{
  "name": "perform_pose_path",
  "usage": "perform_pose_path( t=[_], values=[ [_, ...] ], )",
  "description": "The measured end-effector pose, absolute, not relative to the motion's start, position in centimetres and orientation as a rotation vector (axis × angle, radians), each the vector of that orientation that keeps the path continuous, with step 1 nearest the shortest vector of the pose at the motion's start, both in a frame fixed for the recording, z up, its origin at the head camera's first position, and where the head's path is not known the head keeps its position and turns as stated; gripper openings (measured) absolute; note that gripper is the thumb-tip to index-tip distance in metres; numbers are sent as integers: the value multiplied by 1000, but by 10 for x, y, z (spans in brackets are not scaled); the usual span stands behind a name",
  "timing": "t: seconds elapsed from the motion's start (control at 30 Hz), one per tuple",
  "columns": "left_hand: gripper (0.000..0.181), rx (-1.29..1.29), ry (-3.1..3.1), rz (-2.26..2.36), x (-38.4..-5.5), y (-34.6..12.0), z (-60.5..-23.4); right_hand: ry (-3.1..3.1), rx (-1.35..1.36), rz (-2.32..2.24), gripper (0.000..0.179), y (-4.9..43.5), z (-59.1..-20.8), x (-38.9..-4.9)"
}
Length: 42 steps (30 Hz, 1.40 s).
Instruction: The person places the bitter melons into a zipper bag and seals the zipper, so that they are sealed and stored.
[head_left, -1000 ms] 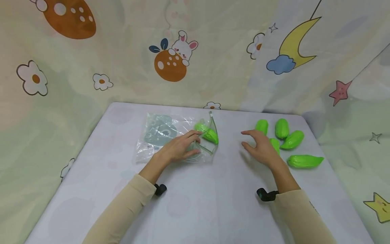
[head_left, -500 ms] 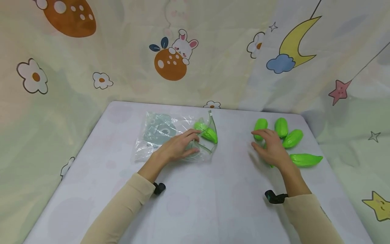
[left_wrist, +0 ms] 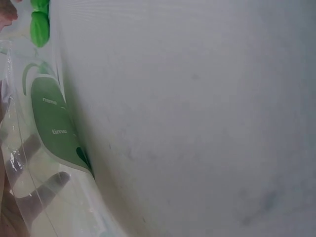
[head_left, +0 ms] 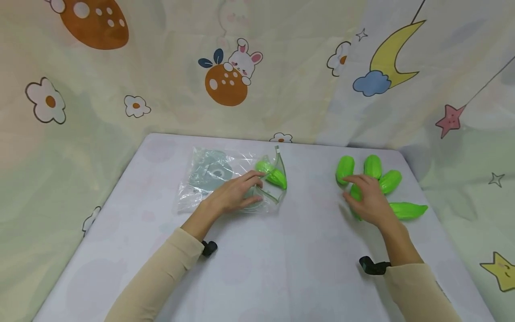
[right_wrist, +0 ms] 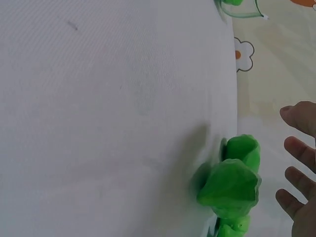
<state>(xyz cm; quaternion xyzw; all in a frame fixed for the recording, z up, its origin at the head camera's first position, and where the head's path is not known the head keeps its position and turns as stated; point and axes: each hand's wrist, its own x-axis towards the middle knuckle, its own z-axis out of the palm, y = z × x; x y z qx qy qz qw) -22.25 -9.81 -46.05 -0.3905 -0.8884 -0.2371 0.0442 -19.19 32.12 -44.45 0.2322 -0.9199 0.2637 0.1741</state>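
A clear zip bag (head_left: 189, 197) with a green printed label lies flat at the table's centre left, its mouth facing right. My left hand (head_left: 235, 190) rests at that mouth with thumb and fingers spread apart; through the plastic, fingers (left_wrist: 47, 192) show in the left wrist view. Bright green, ridged toy vegetables (head_left: 277, 178) lie at the mouth, beyond my fingertips. On the right, my right hand (head_left: 368, 199) hovers with parted fingers over a green vegetable (head_left: 356, 193), partly hiding it. Nothing is visibly held between those fingers.
Several more green vegetables (head_left: 373, 166) lie around the right hand, one long piece (head_left: 408, 210) nearest the right edge. A pale cloth covers the table (head_left: 257, 277). Behind it hangs a printed curtain (head_left: 297, 89).
My right hand has moved rightward, away from the table's middle, to the near vegetable of the group. The left hand and the bag have stayed almost still.
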Motion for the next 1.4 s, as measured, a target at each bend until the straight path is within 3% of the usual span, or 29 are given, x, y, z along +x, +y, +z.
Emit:
perform_pose_path(
  t=[0.63,1.23,1.4],
  values=[
    [34,-1172,-2709,-752,-221,-102,-459,-2771,467,687,41,347,-444,-182],
    [34,-1182,-2705,-775,-223,-102,-458,-2914,405,689,58,352,-447,-177],
    [33,-1169,-2702,-802,-223,-103,-457,-2980,392,660,54,351,-444,-176]
  ],
)
